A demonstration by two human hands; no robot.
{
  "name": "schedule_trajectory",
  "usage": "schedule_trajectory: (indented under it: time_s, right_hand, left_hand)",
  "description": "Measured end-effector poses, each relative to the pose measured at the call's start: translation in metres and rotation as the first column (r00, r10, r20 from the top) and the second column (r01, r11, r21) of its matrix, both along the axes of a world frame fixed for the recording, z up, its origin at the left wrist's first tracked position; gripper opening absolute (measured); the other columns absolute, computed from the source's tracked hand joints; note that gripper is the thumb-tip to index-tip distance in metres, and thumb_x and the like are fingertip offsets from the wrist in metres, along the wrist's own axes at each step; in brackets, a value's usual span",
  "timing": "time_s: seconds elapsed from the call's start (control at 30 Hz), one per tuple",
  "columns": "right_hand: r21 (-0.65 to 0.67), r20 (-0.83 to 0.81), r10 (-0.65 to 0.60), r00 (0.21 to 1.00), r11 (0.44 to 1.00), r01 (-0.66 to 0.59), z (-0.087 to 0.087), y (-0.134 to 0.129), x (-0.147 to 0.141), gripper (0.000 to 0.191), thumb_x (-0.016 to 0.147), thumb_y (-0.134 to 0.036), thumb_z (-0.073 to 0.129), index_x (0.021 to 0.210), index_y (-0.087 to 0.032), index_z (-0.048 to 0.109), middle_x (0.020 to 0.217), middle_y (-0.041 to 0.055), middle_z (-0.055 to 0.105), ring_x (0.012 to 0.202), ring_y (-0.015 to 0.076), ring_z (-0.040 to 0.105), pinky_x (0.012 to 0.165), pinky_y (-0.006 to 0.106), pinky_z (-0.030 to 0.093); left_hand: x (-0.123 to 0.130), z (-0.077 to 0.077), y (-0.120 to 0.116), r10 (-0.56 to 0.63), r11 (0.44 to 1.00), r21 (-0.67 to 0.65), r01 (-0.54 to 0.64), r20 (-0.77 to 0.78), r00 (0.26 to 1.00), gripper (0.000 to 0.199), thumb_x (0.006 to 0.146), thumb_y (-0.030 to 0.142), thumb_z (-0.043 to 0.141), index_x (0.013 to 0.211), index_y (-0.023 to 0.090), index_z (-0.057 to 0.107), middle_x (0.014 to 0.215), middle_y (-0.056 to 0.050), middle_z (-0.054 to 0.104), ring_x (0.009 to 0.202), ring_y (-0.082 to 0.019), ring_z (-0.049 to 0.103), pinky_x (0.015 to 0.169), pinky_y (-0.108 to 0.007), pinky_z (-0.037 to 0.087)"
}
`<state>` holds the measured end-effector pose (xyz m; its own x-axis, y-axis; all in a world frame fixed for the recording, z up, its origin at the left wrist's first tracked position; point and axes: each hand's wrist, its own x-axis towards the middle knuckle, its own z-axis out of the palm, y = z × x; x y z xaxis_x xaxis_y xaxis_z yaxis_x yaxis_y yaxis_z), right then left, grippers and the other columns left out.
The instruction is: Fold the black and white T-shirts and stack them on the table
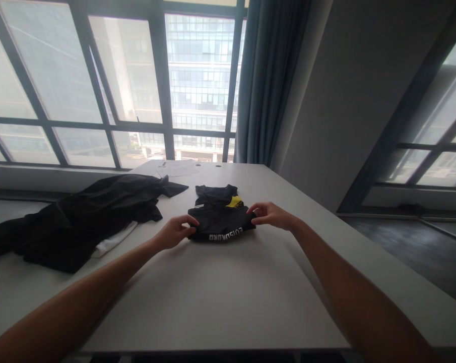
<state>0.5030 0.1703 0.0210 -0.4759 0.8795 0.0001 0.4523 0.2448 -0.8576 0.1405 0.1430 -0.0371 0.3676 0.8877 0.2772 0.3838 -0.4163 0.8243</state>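
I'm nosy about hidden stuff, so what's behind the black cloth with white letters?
Behind the black cloth, a dark piece with a yellow patch shows on the table. Whether they're joined, or what the black cloth hides, can't be seen.

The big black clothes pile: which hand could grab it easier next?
Probably the left hand. It's nearer the black clothes pile. The right hand is at the other end of the lettered black cloth, so it would need to reach across.
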Motion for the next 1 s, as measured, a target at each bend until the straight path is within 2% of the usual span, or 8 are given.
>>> schedule_trajectory:
  time_s: [0.17,0.27,0.4,0.6,0.7,0.8,0.9,1.0]
  right_hand:
    - [0.022,-0.127,-0.012,0.992,1.000,0.015,0.001,0.000,0.000,0.052,0.060,-0.049,0.085,0.092,-0.015,0.063,0.083,0.0017,0.062,0.076,0.0153,0.060,0.069,0.030,0.054]
    - [-0.115,0.018,0.003,1.000,0.993,-0.001,-0.002,-0.001,0.002,0.046,0.060,-0.042,0.086,0.090,-0.016,0.063,0.092,0.0038,0.064,0.073,0.0149,0.062,0.063,0.030,0.057]
    - [-0.309,0.234,0.054,0.971,0.951,0.022,-0.009,-0.001,0.004,0.040,0.057,-0.032,0.088,0.082,-0.015,0.062,0.082,0.0015,0.063,0.065,0.0139,0.064,0.062,0.029,0.058]
    - [-0.347,0.388,0.140,0.911,0.938,0.003,-0.008,-0.004,0.006,0.057,0.049,-0.037,0.091,0.094,-0.017,0.062,0.081,0.0012,0.064,0.071,0.0174,0.066,0.063,0.028,0.055]
    - [-0.267,0.526,0.162,0.835,0.963,-0.018,-0.006,-0.007,0.001,0.069,0.044,-0.036,0.092,0.102,-0.019,0.061,0.082,0.0002,0.065,0.070,0.0166,0.063,0.060,0.025,0.050]
    - [-0.084,0.689,0.088,0.719,0.996,-0.041,-0.005,-0.012,-0.010,0.060,0.045,-0.033,0.090,0.097,-0.021,0.063,0.079,-0.0013,0.063,0.066,0.0150,0.058,0.056,0.024,0.043]
    - [0.058,0.749,0.035,0.662,0.991,-0.119,-0.001,-0.018,-0.020,0.034,0.059,-0.031,0.081,0.088,-0.021,0.066,0.077,-0.0007,0.061,0.066,0.0144,0.056,0.056,0.024,0.039]
    - [0.180,0.703,-0.003,0.711,0.968,-0.175,0.004,-0.019,-0.020,0.017,0.072,-0.028,0.069,0.086,-0.020,0.067,0.090,0.0033,0.065,0.076,0.0166,0.059,0.064,0.025,0.042]
  left_hand:
    - [-0.001,-0.001,0.002,0.053,0.998,-0.036,-0.052,0.008,0.999,0.038,0.074,0.046,0.069,0.097,0.015,0.069,0.076,-0.004,0.070,0.064,-0.018,0.066,0.058,-0.029,0.053]
    - [0.000,0.001,0.000,0.088,0.995,-0.055,-0.088,-0.011,0.996,0.036,0.072,0.043,0.070,0.095,0.015,0.071,0.078,-0.005,0.071,0.062,-0.018,0.065,0.056,-0.028,0.053]
    - [0.000,0.006,-0.003,0.097,0.993,-0.061,-0.104,-0.103,0.990,0.032,0.073,0.038,0.068,0.094,0.015,0.075,0.075,-0.005,0.072,0.061,-0.018,0.065,0.057,-0.028,0.051]
    - [-0.005,0.022,-0.014,-0.035,0.999,-0.014,0.032,-0.465,0.884,0.033,0.067,0.044,0.076,0.093,0.024,0.079,0.073,-0.001,0.069,0.062,-0.018,0.061,0.056,-0.026,0.046]
    - [-0.006,0.028,-0.019,-0.023,0.991,0.090,0.095,-0.595,0.804,0.035,0.062,0.045,0.082,0.091,0.027,0.078,0.090,-0.004,0.069,0.075,-0.022,0.063,0.062,-0.028,0.048]
    - [-0.006,0.027,-0.020,0.042,0.955,0.253,0.157,-0.636,0.771,0.018,0.072,0.040,0.075,0.082,0.025,0.075,0.107,-0.007,0.067,0.098,-0.027,0.061,0.080,-0.034,0.050]
    - [-0.006,0.022,-0.017,0.000,0.915,0.324,0.242,-0.598,0.801,0.015,0.085,0.036,0.062,0.085,0.023,0.069,0.121,-0.008,0.065,0.109,-0.027,0.059,0.092,-0.039,0.047]
    - [-0.008,0.017,-0.013,-0.012,0.921,0.340,0.189,-0.462,0.887,0.022,0.093,0.036,0.048,0.097,0.020,0.062,0.106,-0.009,0.070,0.091,-0.022,0.064,0.081,-0.034,0.051]
